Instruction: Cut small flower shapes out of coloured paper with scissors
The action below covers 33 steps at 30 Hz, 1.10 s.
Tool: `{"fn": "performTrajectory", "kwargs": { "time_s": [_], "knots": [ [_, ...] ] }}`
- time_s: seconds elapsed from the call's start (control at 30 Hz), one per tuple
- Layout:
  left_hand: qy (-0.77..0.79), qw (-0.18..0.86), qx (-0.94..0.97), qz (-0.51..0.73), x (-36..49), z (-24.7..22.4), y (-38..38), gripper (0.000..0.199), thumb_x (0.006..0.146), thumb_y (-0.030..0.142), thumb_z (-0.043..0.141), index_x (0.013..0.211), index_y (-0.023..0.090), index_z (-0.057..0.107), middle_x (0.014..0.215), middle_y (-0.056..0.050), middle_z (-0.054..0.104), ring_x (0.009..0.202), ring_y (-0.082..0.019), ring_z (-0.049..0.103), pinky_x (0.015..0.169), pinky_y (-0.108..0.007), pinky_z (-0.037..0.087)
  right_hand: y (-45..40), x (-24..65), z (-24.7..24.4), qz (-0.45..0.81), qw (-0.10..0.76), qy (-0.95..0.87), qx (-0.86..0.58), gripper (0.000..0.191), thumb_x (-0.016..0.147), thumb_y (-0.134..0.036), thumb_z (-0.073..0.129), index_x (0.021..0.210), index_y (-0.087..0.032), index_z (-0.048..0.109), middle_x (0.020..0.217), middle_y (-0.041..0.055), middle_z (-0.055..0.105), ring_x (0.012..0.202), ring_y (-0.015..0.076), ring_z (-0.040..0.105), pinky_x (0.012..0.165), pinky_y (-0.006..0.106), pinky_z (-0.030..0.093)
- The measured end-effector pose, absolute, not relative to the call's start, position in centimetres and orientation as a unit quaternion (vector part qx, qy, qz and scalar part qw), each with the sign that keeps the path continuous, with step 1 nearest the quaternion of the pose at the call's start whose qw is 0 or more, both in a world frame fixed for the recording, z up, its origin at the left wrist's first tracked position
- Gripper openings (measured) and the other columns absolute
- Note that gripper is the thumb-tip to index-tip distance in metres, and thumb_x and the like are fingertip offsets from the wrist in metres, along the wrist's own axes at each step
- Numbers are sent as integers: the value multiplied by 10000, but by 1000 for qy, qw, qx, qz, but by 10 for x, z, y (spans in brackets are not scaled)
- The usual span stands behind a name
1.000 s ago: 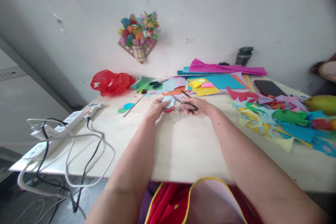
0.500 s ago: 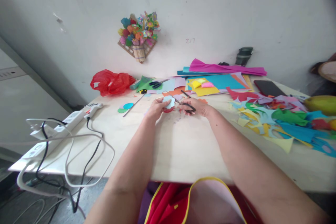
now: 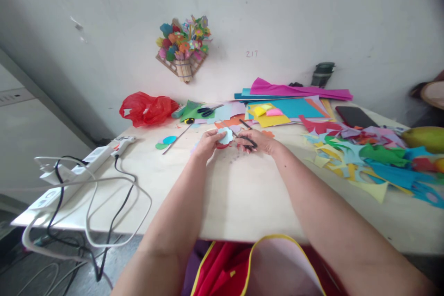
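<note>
My left hand (image 3: 207, 144) pinches a light blue paper flower (image 3: 226, 136) with a scalloped edge, thumb on its face. In my right hand (image 3: 261, 141) is a pair of black-handled scissors (image 3: 250, 142), fingers through the handles. The scissors' blades point left, at the flower's right edge; whether they touch the paper I cannot tell. Something red lies just under the flower, partly hidden by it. Small dark bits are scattered on the table below the hands. Behind the flower are a lilac paper piece and orange paper (image 3: 222, 124).
A pile of coloured paper scraps (image 3: 347, 152) covers the right side, near a phone (image 3: 354, 116). Paper sheets (image 3: 294, 107) lie at the back. A red plastic bag (image 3: 147, 108), second scissors (image 3: 206, 112), paper circles (image 3: 169, 139) and a power strip (image 3: 79, 171) with cables stand left.
The light blue flower has turned slightly and shifted a little to the right in my left hand. My right hand with the scissors has hardly moved.
</note>
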<state>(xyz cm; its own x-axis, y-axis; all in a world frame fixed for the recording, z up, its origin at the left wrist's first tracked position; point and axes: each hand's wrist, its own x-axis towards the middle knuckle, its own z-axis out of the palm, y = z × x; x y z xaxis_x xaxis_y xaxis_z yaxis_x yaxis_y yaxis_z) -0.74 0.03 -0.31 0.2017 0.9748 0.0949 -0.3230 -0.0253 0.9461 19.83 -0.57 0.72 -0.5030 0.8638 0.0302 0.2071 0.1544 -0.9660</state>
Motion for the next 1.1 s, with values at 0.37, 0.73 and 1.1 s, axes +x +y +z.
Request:
{"fn": "performTrajectory", "kwargs": {
  "time_s": [0.37,0.73,1.1],
  "knots": [
    [343,590,444,580,-4,-5,4,365,442,271,969,558,122,657,579,-41,652,534,-118,576,536,-242,455,-10,192,12,516,325,-681,-405,290,797,-387,768,719,-173,589,552,-10,632,382,86,543,307,178,266],
    [357,579,451,578,-3,-6,4,371,483,276,951,547,137,613,548,-15,614,502,-103,543,503,-234,409,-5,192,6,530,328,-670,-404,287,786,-388,785,749,-162,612,535,-4,629,353,85,525,292,177,268],
    [352,572,447,590,-1,-7,5,362,512,257,924,534,145,580,517,4,567,475,-81,497,468,-218,347,-4,189,4,535,334,-661,-407,304,781,-398,806,748,-175,602,511,-12,622,346,89,526,282,170,276]
  ]
}}
